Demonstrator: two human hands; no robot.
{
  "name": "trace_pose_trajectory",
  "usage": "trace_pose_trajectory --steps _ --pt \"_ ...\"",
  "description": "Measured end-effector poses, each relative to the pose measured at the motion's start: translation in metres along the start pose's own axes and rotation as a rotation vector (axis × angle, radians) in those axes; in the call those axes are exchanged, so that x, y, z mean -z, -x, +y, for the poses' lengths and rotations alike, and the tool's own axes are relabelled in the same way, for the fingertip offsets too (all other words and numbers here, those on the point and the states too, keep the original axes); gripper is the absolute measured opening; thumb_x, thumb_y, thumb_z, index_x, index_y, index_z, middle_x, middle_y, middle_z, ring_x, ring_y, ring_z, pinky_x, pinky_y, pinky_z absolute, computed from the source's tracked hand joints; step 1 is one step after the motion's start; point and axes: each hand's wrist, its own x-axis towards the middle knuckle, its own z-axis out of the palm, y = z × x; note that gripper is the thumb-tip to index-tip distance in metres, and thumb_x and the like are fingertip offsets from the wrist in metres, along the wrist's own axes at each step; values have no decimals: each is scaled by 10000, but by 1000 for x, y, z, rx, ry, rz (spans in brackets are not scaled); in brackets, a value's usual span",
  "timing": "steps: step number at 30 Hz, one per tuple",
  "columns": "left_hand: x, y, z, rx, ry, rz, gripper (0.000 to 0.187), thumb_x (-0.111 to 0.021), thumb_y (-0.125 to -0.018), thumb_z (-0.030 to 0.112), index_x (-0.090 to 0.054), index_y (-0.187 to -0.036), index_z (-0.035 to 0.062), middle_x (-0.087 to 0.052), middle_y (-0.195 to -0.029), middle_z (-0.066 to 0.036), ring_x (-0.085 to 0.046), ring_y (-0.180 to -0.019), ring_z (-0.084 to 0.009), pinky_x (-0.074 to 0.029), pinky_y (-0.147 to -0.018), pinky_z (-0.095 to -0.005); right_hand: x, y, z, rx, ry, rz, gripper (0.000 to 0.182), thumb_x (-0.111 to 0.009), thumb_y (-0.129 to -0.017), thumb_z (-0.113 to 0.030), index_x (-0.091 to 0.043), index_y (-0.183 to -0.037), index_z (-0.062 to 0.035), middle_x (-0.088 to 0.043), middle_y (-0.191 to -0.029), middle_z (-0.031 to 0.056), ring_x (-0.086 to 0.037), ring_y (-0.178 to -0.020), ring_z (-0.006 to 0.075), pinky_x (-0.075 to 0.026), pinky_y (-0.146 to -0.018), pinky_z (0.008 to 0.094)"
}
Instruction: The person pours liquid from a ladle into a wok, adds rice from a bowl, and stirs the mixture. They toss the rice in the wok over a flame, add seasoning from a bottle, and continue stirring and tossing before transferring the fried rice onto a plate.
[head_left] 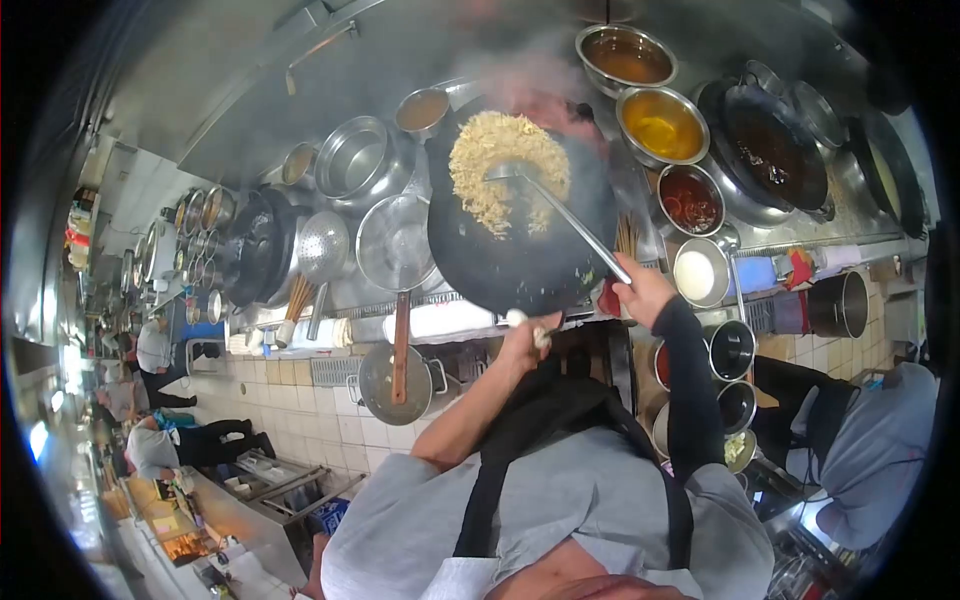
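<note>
A black wok (500,270) is tilted over the stove, with fried rice (500,160) spread over its far part. My left hand (528,338) is closed around a white cloth at the wok's near edge; the grip under the cloth is partly hidden. My right hand (643,290) grips the handle end of a metal ladle (570,216). The ladle's bowl rests in the rice. Steam rises behind the wok.
Right of the wok stand bowls of yellow liquid (662,125), red sauce (690,200) and white contents (700,272). A wooden-handled strainer (396,243) and a perforated ladle (322,246) lie left. A co-worker (860,440) is at the right; others are far left.
</note>
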Motion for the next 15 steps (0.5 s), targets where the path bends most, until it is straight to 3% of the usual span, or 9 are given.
trace_pose_trajectory --steps 1,4,5,6,8,10,11,14,15 --pt "-5 25 -1 45 -62 59 185 -508 -953 86 -659 -1050 45 -705 -767 -145 -554 -466 -199 -404 -361 -309 12 15 -15 8 -32 -16 507 -617 -933 -121 -536 -1416 9 -677 -1127 310 -674 -1043 465 -531 -930 475" --pt "-60 89 46 -123 71 186 114 -493 -965 96 -570 -1042 62 -754 -971 -221 -577 -509 -197 -424 -375 -309 49 45 -16 147 71 -87 526 -626 -925 -94 -522 -1430 10 -680 -1123 312 -683 -1045 453 -533 -931 473" --pt "-52 81 73 -96 197 -21 62 -487 -977 116 -496 -1024 76 -740 -1132 -250 -599 -564 -187 -440 -396 -293 68 52 -33 90 22 -136 488 -640 -917 -91 -562 -1388 9 -693 -1096 297 -686 -1030 446 -539 -914 472" --pt "-46 64 99 -102 246 -33 149 -472 -1019 166 -570 -958 70 -721 -970 -152 -654 -664 -203 -528 -493 -267 70 49 -38 43 67 -168 468 -644 -915 -99 -578 -1366 12 -697 -1085 293 -687 -1025 445 -541 -912 474" --pt "-71 56 137 -148 251 120 101 -565 -975 129 -597 -995 34 -675 -861 -110 -633 -657 -225 -522 -506 -269 73 33 -46 -55 154 -235 431 -652 -913 -116 -610 -1321 18 -705 -1062 284 -689 -1016 444 -545 -908 480" --pt "0 -48 103 -177 175 -38 86 -564 -962 130 -600 -994 58 -654 -856 -82 -638 -690 -187 -490 -506 -285 31 -7 -18 -37 336 -187 419 -662 -908 -175 -634 -1281 15 -706 -1019 290 -689 -976 449 -550 -880 480" --pt "2 -55 87 -181 134 82 70 -574 -951 107 -605 -980 52 -643 -824 -85 -634 -686 -195 -490 -497 -297 2 -17 -6 -43 320 -100 422 -660 -907 -168 -630 -1290 8 -703 -1035 297 -686 -987 451 -550 -884 477" --pt "15 -8 83 -111 -214 -15 66 -574 -944 98 -610 -976 52 -630 -797 -88 -617 -655 -206 -486 -492 -318 -22 5 -33 -18 107 128 450 -647 -904 -122 -593 -1332 7 -698 -1020 274 -684 -915 464 -546 -828 492" --pt "14 -1 101 -139 -151 40 67 -586 -927 96 -612 -973 55 -635 -814 -84 -619 -661 -202 -474 -477 -307 -33 23 -13 104 71 206 502 -652 -897 -88 -566 -1384 1 -696 -1056 263 -695 -895 436 -552 -824 463"
